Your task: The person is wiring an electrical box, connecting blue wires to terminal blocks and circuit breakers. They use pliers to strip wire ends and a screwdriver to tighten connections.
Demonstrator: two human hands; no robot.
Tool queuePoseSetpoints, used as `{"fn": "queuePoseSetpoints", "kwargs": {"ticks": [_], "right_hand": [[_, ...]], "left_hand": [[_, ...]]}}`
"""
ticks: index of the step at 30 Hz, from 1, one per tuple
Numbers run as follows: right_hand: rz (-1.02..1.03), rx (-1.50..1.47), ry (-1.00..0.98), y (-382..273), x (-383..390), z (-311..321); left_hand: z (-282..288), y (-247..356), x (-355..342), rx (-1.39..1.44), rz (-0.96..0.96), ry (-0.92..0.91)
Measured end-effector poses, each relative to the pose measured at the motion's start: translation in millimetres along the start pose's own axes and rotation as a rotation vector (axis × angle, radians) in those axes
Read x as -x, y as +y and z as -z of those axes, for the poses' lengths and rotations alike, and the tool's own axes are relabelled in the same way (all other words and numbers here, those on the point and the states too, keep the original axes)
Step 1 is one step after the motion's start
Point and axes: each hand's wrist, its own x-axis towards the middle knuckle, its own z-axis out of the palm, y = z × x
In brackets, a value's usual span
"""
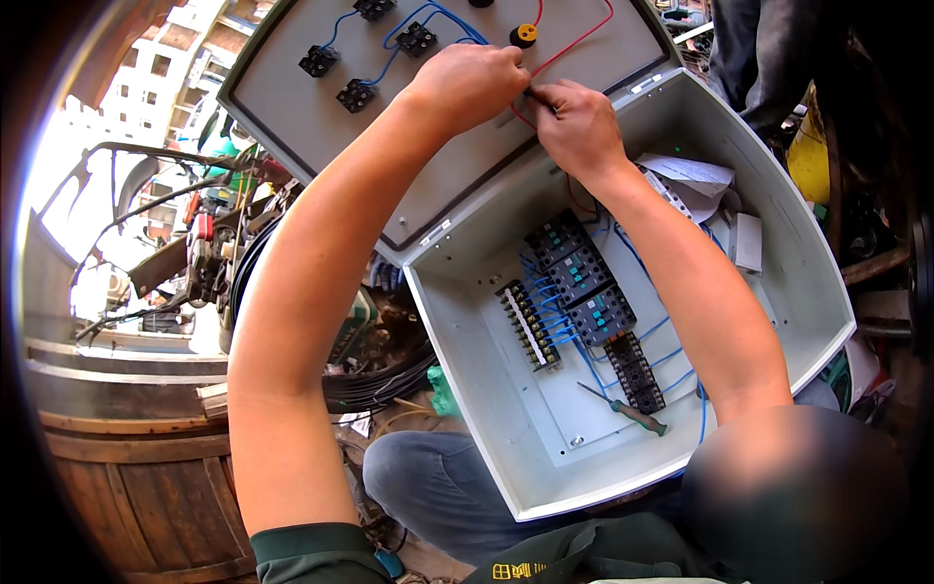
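Observation:
A grey metal electrical box (pixel 506 477) lies open before me, its lid (pixel 282 107) folded back at the far side. Over the lid, both hands meet at a wire bundle. My left hand (pixel 472 88) is closed where blue wires (pixel 443 12) and a red wire (pixel 589 37) converge. My right hand (pixel 579 127) pinches at the red wire, close to the left fingertips. The exact grip is hidden by the fingers. Black switch contact blocks (pixel 416 39) and a yellow-and-black round part (pixel 523 36) sit on the lid.
Inside the box are black contactors (pixel 579 277), a terminal strip (pixel 528 326), black sockets (pixel 634 372), a green-handled screwdriver (pixel 639 417), papers (pixel 687 173) and a small white box (pixel 746 242). Coiled black cable (pixel 379 384) lies left. Another person's legs (pixel 764 58) stand at far right.

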Motion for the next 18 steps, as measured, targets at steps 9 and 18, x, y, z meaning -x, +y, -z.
{"fn": "queuePoseSetpoints", "kwargs": {"ticks": [9,18], "right_hand": [[-0.006,0.0,-0.041,-4,-2,-1],[0.052,0.07,-0.074,0,-5,3]], "left_hand": [[-4,-8,2,0.038,-0.052,0.019],[-8,-13,-4,0.032,-0.067,0.017]]}}
